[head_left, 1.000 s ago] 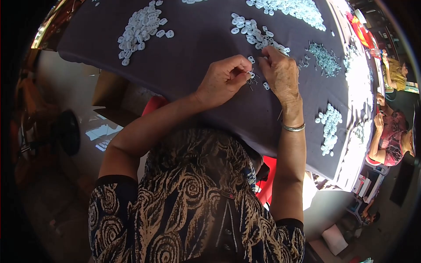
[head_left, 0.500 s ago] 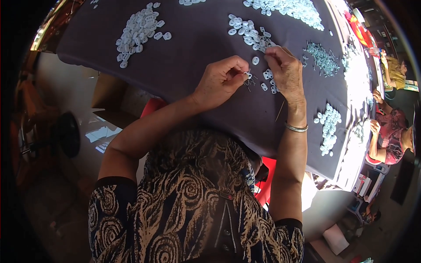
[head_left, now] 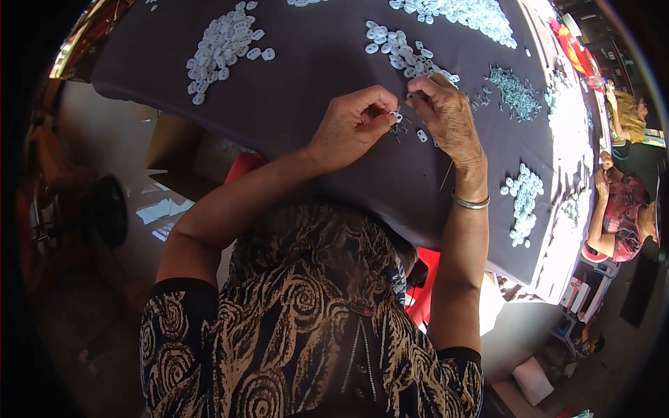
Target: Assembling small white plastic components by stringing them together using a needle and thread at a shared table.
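My left hand (head_left: 354, 125) pinches a small white plastic piece with holes (head_left: 396, 117) between thumb and forefinger. Thin metal nails (head_left: 398, 129) show just below those fingertips; whether they are held or lie on the cloth is hard to tell. To its right, my right hand (head_left: 446, 115) is closed, thumb against forefinger, on another white two-holed piece (head_left: 410, 96) that is mostly covered by the fingers. Beyond my right hand lies a loose heap of the same white pieces (head_left: 397, 52). One single white piece (head_left: 421, 136) rests between the hands, nearer me.
On the dark tablecloth (head_left: 306, 76) are more white heaps: far left (head_left: 219, 49), far right (head_left: 463, 17) and near right (head_left: 523, 202). A pile of small nails (head_left: 514, 94) lies right of my hand. Another person (head_left: 620, 209) sits at the right edge.
My right hand has moved left from the heap's edge, to where a loose white piece lay, close to my left hand. My left hand has barely moved.
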The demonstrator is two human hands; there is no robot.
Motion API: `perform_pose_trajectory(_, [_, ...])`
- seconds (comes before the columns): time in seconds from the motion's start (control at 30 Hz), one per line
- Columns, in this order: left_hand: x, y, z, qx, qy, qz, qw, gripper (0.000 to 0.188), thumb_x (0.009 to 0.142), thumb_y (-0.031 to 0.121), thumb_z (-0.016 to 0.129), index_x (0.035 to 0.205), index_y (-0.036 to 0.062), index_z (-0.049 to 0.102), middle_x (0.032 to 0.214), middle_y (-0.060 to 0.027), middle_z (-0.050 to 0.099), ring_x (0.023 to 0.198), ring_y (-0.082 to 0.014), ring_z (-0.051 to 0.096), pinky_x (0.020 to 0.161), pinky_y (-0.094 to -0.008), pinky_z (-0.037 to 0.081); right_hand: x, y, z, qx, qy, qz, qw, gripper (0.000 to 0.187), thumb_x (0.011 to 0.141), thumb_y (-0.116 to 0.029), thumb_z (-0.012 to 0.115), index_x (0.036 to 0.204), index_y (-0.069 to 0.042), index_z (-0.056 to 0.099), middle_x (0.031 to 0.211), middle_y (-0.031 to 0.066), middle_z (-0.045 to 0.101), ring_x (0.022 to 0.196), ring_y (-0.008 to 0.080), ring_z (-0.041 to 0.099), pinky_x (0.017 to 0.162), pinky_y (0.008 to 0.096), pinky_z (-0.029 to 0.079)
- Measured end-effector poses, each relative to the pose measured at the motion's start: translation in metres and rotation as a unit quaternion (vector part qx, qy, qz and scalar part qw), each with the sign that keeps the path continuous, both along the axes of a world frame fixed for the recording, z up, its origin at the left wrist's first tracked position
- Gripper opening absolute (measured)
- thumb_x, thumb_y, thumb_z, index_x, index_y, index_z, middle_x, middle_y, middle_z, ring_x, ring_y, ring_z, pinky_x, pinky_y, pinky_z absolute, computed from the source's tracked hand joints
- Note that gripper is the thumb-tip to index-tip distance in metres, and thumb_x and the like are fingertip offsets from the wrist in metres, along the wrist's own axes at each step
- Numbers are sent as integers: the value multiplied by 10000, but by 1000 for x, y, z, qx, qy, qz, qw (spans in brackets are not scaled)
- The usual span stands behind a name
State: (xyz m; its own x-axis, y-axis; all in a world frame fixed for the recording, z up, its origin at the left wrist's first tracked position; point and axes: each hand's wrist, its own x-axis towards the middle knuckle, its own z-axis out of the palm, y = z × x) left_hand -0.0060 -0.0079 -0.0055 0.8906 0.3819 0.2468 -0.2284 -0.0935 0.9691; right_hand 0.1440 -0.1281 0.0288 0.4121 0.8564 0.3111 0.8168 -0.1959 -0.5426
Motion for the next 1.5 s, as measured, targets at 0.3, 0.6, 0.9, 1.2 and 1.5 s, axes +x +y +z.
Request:
perform_pose_trajectory(0.3, [1, 0, -2, -3, 8, -1, 1000, 94, 862, -11, 603, 941, 40, 595, 818, 40, 566, 670, 0, 502, 588, -192, 469, -3, -1, 6, 60, 232, 2, 971, 101, 817, 0, 669, 908, -19, 629, 750, -34, 561, 658, 42, 494, 582, 215, 407])
perform_pose_trajectory(0.6, [2, -2, 2, -29, -3, 5, 1000, 63, 850, -24, 592, 902, 9, 582, 759, 35, 554, 656, -1, 469, 576, -176, 415, -11, 2, 12, 86, 304, 41, 948, 80, 851, 21, 605, 903, -20, 650, 759, -63, 551, 671, 12, 459, 596, 173, 381])
perform_pose_trajectory(0.9, [0, 2, -1, -15, 10, -3, 1000, 102, 866, -2, 601, 962, 32, 610, 824, 19, 585, 697, -14, 527, 594, -202, 478, -8, 1, 8, 64, 340, 50, 937, 121, 835, 58, 612, 922, -23, 635, 798, -48, 580, 717, 13, 513, 631, 166, 420])
perform_pose_trajectory(1.2, [0, 1, 0, -42, 7, -6, 999, 102, 870, 4, 601, 968, 29, 615, 833, 20, 593, 704, -15, 532, 590, -201, 476, -7, 1, 7, 61, 338, 52, 938, 107, 833, 56, 617, 908, -20, 633, 811, -41, 589, 743, 22, 530, 660, 173, 435])
perform_pose_trajectory(1.5, [2, 1, -1, -17, 4, 14, 1000, 122, 852, -10, 621, 959, 34, 581, 830, 24, 579, 694, -7, 532, 576, -185, 482, -9, 2, 8, 67, 352, 48, 932, 110, 834, 55, 615, 912, -20, 637, 819, -44, 593, 752, 24, 532, 669, 174, 435])
